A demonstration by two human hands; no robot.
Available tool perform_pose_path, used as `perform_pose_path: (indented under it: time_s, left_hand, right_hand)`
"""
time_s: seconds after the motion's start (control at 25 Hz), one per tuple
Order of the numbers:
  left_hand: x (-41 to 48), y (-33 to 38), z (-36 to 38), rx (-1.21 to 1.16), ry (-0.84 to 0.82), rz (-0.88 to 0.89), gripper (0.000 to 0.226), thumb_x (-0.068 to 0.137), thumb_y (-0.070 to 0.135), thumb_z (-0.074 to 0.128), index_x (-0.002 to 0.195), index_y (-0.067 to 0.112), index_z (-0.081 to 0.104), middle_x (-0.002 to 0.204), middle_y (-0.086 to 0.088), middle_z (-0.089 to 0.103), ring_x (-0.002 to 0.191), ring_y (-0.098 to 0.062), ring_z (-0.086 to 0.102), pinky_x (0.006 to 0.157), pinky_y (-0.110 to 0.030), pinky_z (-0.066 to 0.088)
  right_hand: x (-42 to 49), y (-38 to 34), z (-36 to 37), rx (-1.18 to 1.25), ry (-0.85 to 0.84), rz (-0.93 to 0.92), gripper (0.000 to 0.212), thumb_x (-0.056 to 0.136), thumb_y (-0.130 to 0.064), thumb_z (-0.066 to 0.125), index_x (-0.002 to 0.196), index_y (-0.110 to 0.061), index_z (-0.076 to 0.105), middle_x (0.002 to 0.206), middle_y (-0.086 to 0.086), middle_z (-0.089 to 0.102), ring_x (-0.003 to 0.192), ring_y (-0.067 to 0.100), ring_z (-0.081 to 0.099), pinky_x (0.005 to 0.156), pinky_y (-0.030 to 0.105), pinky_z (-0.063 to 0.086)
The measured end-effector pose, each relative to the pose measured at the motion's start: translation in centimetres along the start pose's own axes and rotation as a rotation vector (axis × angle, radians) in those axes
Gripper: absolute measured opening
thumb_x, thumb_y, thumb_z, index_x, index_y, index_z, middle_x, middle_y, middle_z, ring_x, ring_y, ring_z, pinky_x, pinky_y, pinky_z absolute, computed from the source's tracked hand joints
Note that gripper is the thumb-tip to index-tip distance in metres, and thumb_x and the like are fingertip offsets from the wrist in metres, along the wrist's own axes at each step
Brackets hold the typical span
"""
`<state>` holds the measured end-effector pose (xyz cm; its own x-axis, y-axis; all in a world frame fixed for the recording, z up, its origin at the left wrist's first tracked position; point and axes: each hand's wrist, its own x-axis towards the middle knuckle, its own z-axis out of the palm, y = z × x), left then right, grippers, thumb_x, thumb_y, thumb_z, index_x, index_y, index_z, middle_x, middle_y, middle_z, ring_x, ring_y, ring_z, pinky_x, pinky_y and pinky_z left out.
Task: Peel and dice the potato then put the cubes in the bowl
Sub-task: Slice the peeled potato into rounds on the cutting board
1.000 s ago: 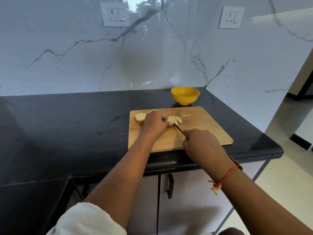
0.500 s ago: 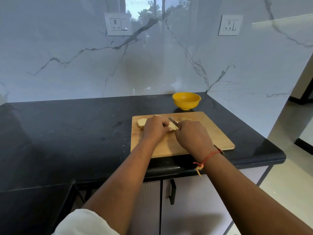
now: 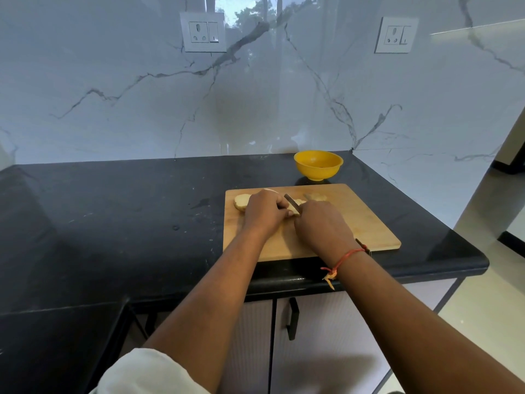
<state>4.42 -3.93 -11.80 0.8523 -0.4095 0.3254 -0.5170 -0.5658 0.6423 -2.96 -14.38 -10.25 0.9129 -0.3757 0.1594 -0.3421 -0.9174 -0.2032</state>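
On the wooden cutting board (image 3: pixel 363 223) lies a peeled, pale potato, cut into pieces. A thick slice (image 3: pixel 241 201) shows at the left of my left hand (image 3: pixel 265 213), which holds down the potato strips (image 3: pixel 295 207) with curled fingers. My right hand (image 3: pixel 321 226) grips a knife (image 3: pixel 291 201); its blade slants across the strips, right beside my left fingertips. Another small potato piece (image 3: pixel 318 197) lies just beyond my right hand. The yellow bowl (image 3: pixel 318 164) stands behind the board and looks empty.
The board sits near the right end of a black stone counter (image 3: pixel 127 223), whose edge drops off to a tiled floor on the right. A marble wall with two sockets rises behind. Cabinet doors with a dark handle (image 3: pixel 292 318) are below the counter.
My right hand has moved forward and left, from the board's near edge to close beside my left hand, bringing the knife blade onto the potato strips. My left hand has stayed put.
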Motion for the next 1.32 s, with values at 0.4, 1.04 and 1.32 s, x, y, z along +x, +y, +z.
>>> perform_pose_path:
  time_s: [0.4, 1.04, 1.32]
  left_hand:
    - [0.1, 0.0, 0.6, 0.026, 0.038, -0.014, 0.015, 0.084, 0.021, 0.08, 0.098, 0.014, 0.08, 0.099, 0.0, 0.076, 0.095, -0.012, 0.066, 0.079, -0.022, 0.043]
    - [-0.5, 0.4, -0.1, -0.025, 0.016, -0.064, 0.02, 0.086, 0.021, 0.078, 0.105, 0.015, 0.078, 0.106, 0.0, 0.074, 0.102, -0.014, 0.065, 0.09, -0.03, 0.05]
    - [-0.6, 0.2, 0.0, -0.06, 0.05, -0.079, 0.017, 0.084, 0.018, 0.08, 0.101, 0.014, 0.079, 0.101, -0.001, 0.076, 0.095, -0.012, 0.066, 0.089, -0.03, 0.053]
  right_hand:
    - [-1.4, 0.0, -1.0, -0.011, -0.099, 0.0, 0.017, 0.099, -0.016, 0.046, 0.103, -0.011, 0.063, 0.101, 0.009, 0.064, 0.083, 0.02, 0.054, 0.07, 0.029, 0.043]
    - [-6.0, 2.0, -3.1, 0.032, 0.035, -0.051, 0.029, 0.098, -0.025, 0.044, 0.116, -0.026, 0.066, 0.078, -0.004, 0.055, 0.071, 0.013, 0.053, 0.063, 0.028, 0.041]
    - [-2.5, 0.7, -1.4, 0.035, 0.041, -0.049, 0.03, 0.101, -0.026, 0.043, 0.118, -0.02, 0.067, 0.088, 0.0, 0.06, 0.079, 0.016, 0.053, 0.067, 0.027, 0.044]
